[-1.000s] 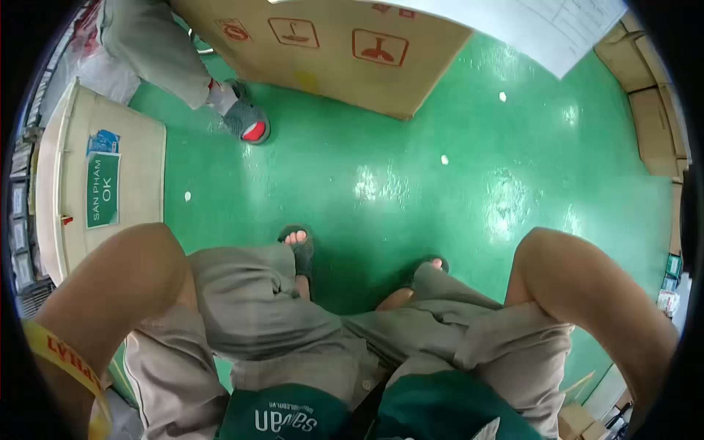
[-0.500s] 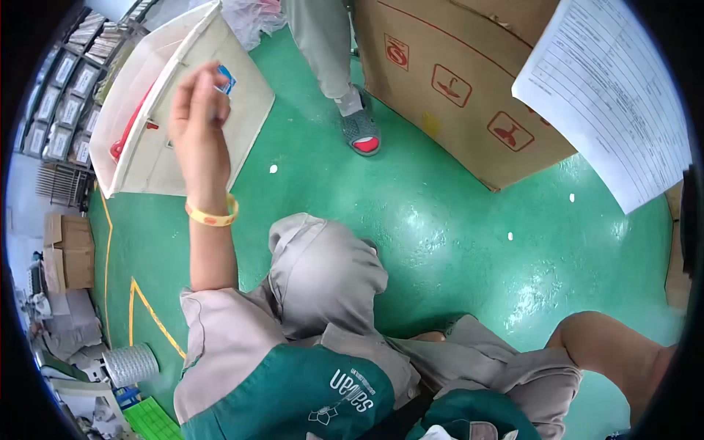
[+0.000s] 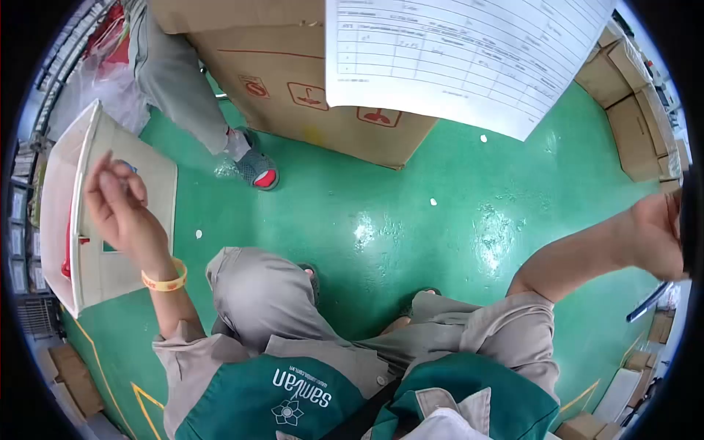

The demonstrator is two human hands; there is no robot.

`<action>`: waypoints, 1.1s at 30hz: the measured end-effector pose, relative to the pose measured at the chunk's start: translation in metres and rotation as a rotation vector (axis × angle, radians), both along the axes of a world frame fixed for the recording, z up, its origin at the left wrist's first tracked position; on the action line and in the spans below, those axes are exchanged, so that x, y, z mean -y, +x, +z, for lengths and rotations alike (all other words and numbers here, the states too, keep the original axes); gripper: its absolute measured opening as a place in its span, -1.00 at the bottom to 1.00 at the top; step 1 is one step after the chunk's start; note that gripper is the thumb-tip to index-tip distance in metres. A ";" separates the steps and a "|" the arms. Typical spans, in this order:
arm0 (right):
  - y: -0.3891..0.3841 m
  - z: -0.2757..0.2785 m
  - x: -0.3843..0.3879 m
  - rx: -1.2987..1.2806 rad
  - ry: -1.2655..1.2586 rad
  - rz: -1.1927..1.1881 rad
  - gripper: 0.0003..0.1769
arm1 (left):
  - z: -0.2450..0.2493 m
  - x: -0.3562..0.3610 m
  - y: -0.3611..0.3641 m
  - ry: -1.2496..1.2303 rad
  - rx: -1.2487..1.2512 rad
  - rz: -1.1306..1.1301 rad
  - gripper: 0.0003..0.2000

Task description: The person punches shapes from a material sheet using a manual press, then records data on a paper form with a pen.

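Over a green floor (image 3: 440, 220), a cardboard box (image 3: 257, 51) with a printed sheet (image 3: 455, 51) across it fills the top of the view. A white bin (image 3: 88, 271) stands at left. The left hand (image 3: 121, 209), in front of it as half a second ago, has its fingers bunched, and whether it holds anything is unclear. The right hand (image 3: 660, 231) has swung out to the frame's edge, above a dark pen (image 3: 649, 301); its grip cannot be told either.
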State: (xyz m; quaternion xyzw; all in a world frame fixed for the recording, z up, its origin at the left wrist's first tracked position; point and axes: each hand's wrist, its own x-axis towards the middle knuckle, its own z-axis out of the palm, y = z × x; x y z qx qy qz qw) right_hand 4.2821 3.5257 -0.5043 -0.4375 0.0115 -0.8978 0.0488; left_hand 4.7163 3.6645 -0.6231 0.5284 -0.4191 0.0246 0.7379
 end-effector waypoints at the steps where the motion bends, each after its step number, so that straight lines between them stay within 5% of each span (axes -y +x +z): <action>1: -0.024 -0.007 0.018 0.000 0.055 -0.003 -0.75 | 0.032 0.012 -0.011 -0.156 0.178 -0.064 -0.77; 4: -0.057 -0.032 0.061 0.087 0.262 -0.086 -0.75 | 0.113 0.051 -0.045 -0.392 0.446 -0.210 -0.77; 7: -0.089 -0.087 0.119 0.063 0.511 -0.238 -0.79 | 0.180 0.110 -0.056 -0.270 1.075 -0.120 -0.77; 9: -0.110 -0.151 0.163 0.083 0.710 -0.244 -0.79 | 0.194 0.184 -0.025 -0.313 1.348 0.466 -0.78; 14: -0.159 -0.381 0.220 -0.125 1.410 -0.596 -0.77 | 0.256 0.268 -0.117 -0.186 1.085 0.117 -0.69; 18: -0.150 -0.449 0.225 -0.444 1.787 -0.502 -0.75 | 0.248 0.307 -0.158 -0.104 1.005 0.074 -0.68; 22: -0.133 -0.489 0.254 -0.609 1.877 -0.483 -0.67 | 0.235 0.309 -0.162 -0.098 1.005 0.145 -0.69; 27: -0.115 -0.520 0.277 -0.710 1.910 -0.843 -0.56 | 0.221 0.314 -0.164 -0.097 1.016 0.175 -0.70; 33: -0.109 -0.521 0.290 -0.612 2.094 -0.783 -0.72 | 0.217 0.305 -0.159 -0.113 1.008 0.190 -0.72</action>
